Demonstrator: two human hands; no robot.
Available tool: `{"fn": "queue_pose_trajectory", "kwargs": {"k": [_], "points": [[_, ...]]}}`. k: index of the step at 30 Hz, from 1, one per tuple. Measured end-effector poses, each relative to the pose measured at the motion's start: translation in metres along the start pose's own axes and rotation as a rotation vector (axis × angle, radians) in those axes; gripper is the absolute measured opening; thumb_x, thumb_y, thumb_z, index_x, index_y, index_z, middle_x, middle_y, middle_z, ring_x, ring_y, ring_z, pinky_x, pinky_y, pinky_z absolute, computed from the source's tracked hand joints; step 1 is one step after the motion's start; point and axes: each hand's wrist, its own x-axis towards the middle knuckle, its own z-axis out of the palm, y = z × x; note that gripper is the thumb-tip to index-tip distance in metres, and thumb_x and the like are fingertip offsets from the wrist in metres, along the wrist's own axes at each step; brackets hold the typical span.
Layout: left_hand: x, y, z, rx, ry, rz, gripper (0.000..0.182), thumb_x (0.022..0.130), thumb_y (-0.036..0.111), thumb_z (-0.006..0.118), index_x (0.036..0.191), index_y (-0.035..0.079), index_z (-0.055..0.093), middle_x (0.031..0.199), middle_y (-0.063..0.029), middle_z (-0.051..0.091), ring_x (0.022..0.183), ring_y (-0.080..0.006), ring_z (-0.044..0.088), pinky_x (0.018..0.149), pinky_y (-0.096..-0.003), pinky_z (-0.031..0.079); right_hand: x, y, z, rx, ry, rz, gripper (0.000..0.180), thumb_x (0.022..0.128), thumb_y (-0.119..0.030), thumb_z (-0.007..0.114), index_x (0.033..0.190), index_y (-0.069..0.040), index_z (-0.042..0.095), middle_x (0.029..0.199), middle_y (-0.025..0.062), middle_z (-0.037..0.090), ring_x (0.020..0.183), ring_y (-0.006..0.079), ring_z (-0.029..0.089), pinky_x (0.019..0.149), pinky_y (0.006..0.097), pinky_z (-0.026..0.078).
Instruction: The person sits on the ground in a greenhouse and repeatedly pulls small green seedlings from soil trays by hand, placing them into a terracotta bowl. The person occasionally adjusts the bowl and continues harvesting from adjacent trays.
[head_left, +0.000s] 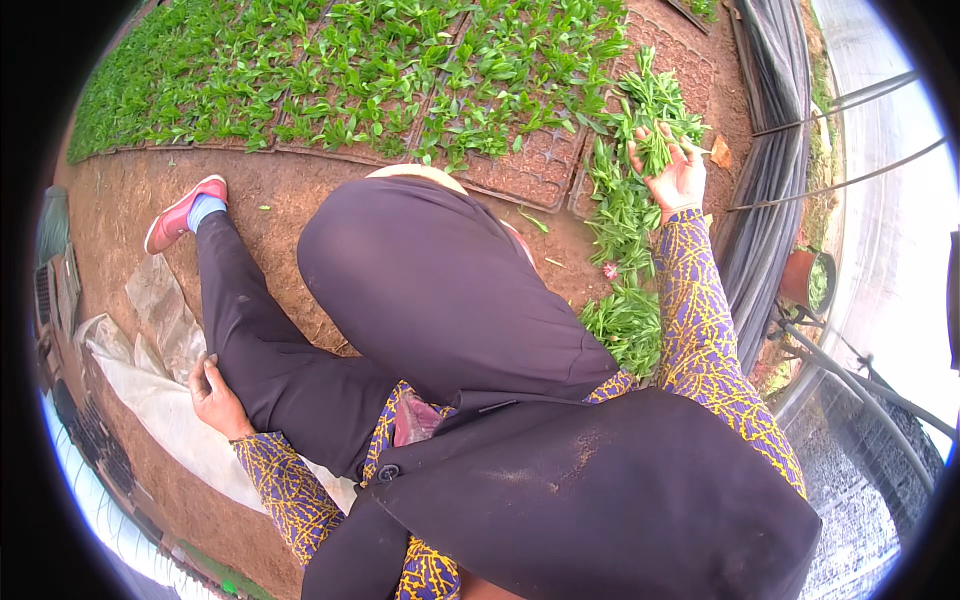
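My right hand (675, 176) is stretched out to the upper right, palm turned up. A small bunch of leafy green seedlings (656, 154) lies in its curled fingers. Under and beside it runs a long pile of loose seedlings (619, 217) on the soil, reaching back to a thicker heap (626, 330) near my hip. My left hand (219, 401) rests against my dark trouser leg (262, 352) at the left, and nothing shows in it. Seedling trays (517, 172) full of green plants spread out before me; the nearest cells at the right hold only brown growing medium.
Crumpled plastic sheeting (161, 420) lies on the soil at the left, near stacked black trays (97, 435). A folded dark sheet (776, 97) edges the bed at the right, with a pot (806, 281) beyond it. A pink flower (609, 270) lies by the pile.
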Motion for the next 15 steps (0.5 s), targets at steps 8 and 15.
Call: {"fn": "queue_pose_trajectory", "kwargs": {"k": [8, 15], "points": [[-0.001, 0.0, 0.003, -0.017, 0.011, -0.02, 0.018, 0.096, 0.01, 0.058, 0.107, -0.003, 0.064, 0.097, -0.0104, 0.07, 0.091, -0.015, 0.064, 0.087, -0.0279, 0.049, 0.001, 0.05, 0.03, -0.79, -0.091, 0.163, 0.036, 0.09, -0.011, 0.061, 0.124, -0.006, 0.054, 0.114, 0.008, 0.063, 0.094, 0.0163, 0.061, 0.079, 0.0286, 0.051], [-0.001, 0.0, 0.003, -0.012, -0.001, -0.058, 0.018, 0.096, 0.009, 0.058, 0.107, -0.003, 0.065, 0.097, -0.0101, 0.07, 0.091, -0.0144, 0.064, 0.087, -0.0274, 0.049, 0.008, 0.136, 0.062, -1.734, -0.409, -0.225, 0.021, 0.075, -0.017, 0.067, 0.094, -0.007, 0.071, 0.097, 0.0177, 0.063, 0.099, 0.0323, 0.06, 0.092, 0.04, 0.047]]}}
